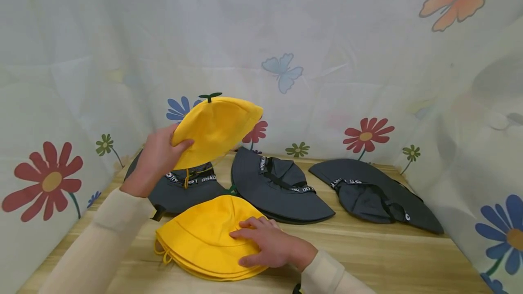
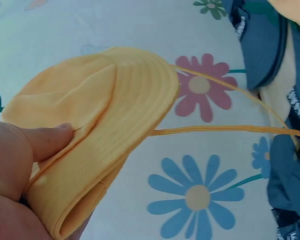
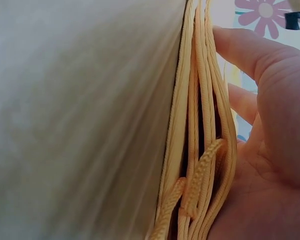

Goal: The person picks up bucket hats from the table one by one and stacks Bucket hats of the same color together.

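My left hand (image 1: 157, 158) pinches the brim of a yellow bucket hat (image 1: 216, 126) and holds it up above the table. A green sprout stands on that hat's crown, and its yellow cords (image 2: 220, 129) hang loose in the left wrist view. Below it, more yellow hats (image 1: 204, 235) lie stacked flat on the wood, their layered brims (image 3: 202, 125) showing edge-on in the right wrist view. My right hand (image 1: 271, 244) rests on top of this stack with its fingers spread.
Dark grey hats with lettered bands lie behind: one at the left (image 1: 188, 194), partly hidden by my left arm, some in the middle (image 1: 253, 185), another at the right (image 1: 367, 189). A flower-printed white curtain (image 1: 327, 90) encloses the wooden table (image 1: 380, 257).
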A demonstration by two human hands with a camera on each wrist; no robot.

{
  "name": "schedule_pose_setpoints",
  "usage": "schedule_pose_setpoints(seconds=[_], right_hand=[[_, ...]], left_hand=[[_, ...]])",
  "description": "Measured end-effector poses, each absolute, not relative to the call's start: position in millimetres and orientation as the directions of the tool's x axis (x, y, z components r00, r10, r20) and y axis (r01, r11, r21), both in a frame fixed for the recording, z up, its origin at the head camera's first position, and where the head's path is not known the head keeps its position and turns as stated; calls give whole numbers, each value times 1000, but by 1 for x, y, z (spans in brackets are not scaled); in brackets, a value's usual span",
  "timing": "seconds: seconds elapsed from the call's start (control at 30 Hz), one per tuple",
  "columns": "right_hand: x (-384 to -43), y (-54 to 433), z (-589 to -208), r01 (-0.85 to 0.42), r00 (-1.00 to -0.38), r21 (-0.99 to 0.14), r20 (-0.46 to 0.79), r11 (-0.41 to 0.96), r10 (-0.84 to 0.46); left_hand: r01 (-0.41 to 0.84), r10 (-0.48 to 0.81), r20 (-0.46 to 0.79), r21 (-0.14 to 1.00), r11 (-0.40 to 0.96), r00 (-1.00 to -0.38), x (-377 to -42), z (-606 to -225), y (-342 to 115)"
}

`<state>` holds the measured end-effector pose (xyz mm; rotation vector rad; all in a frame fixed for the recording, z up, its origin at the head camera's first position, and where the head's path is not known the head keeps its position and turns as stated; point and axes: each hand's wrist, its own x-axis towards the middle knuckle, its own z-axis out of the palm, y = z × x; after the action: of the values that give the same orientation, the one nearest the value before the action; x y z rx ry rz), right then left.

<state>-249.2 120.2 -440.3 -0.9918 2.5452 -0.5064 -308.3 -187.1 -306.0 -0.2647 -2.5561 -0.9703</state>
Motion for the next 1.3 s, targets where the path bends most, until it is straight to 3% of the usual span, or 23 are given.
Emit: schedule_pose_setpoints(seconds=[0.5, 0.93, 1.07, 1.3], right_hand=[[-249, 123, -444, -574, -692, -453, -177, 682, -700], [-252, 124, -447, -600, -681, -476, -117, 642, -723], [-256, 132, -445, -568, -696, -577, -42, 586, -717], [-265, 164, -430, -399, -757, -832, 63, 385, -650]], left_hand=[[443, 31, 589, 572, 690, -808, -299, -252, -161], [544, 108, 642, 533, 648, -759, -260, -243, -134], [556, 141, 631, 529, 641, -763, -252, -240, -129], [533, 182, 545, 601, 596, -818, -238, -234, -128]])
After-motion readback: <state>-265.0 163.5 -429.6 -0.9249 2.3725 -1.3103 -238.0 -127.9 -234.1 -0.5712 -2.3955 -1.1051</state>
